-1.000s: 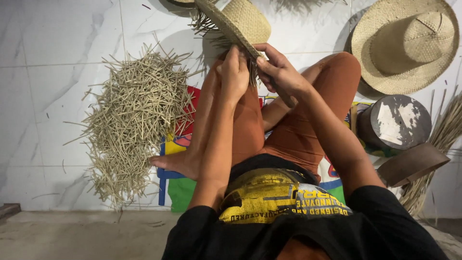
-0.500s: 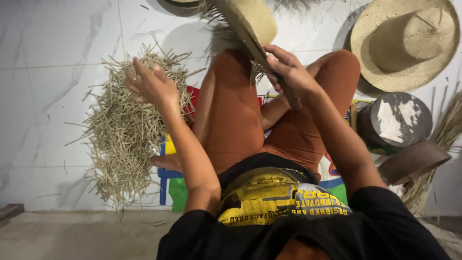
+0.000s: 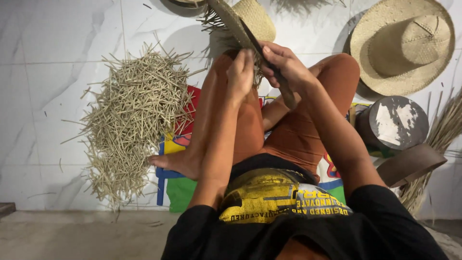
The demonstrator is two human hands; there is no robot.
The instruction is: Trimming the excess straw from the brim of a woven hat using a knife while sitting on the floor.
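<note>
I see my left hand (image 3: 242,67) pinching the frayed brim of the unfinished straw hat (image 3: 243,21) above my knees, my right hand (image 3: 284,65) clenched around a dark knife (image 3: 272,67) against it; trimmed straw pile (image 3: 132,115) lies left on the floor.

Bright, even light on the white floor (image 3: 57,72) before me; soft shadows beneath hats, edges slightly bowed, focus sharp.
</note>
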